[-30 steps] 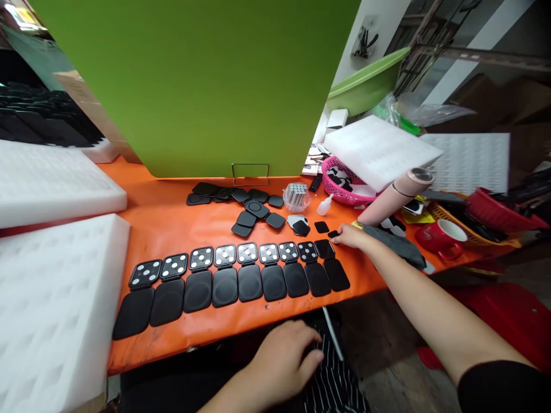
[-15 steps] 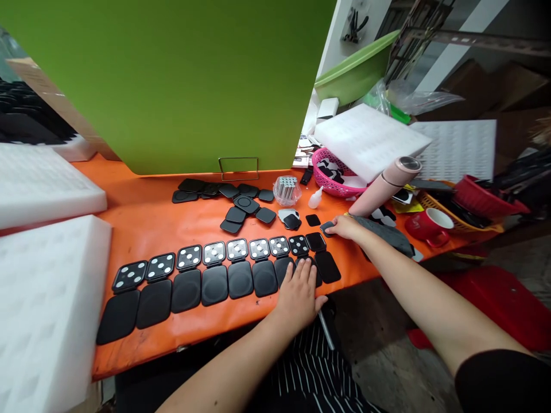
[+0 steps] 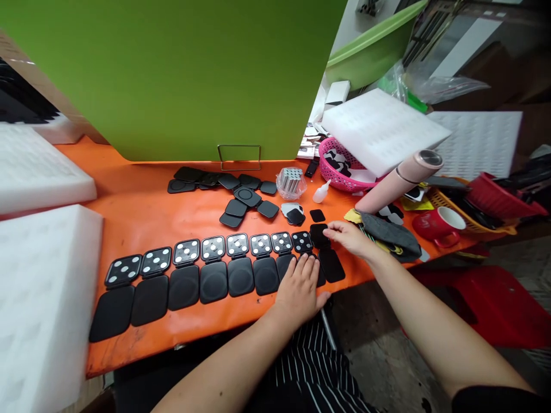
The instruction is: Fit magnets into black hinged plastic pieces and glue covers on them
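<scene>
Nine black folding pads (image 3: 213, 283) in a row, eight showing white dots up top; left hand (image 3: 299, 287) lies flat, fingers a bit spread, near the row's right end; right hand (image 3: 348, 237) has fingertips at the ninth pad's upper square (image 3: 317, 236), can't tell if it's pinching; one squeeze bottle (image 3: 321, 193) behind the row, one pink tumbler (image 3: 394, 184) and one red mug (image 3: 431, 226) off to its right; orange table (image 3: 138, 206) under it, big green panel (image 3: 193, 80) behind it.
</scene>
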